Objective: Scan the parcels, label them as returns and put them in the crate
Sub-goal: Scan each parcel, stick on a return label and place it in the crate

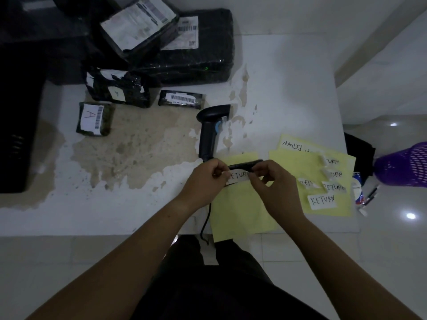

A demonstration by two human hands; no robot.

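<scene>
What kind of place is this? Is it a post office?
Probably a parcel returns desk: black plastic-wrapped parcels with barcode labels, a black handheld barcode scanner, and white handwritten RETURN labels on yellow sheets.

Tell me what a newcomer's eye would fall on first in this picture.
The left hand and right hand at the centre, both pinching a white RETURN label above a yellow sheet. Just beyond them lies the black barcode scanner, and at the far left of the table sits a heap of black parcels. More handwritten labels wait on yellow backing sheets to the right.
</scene>
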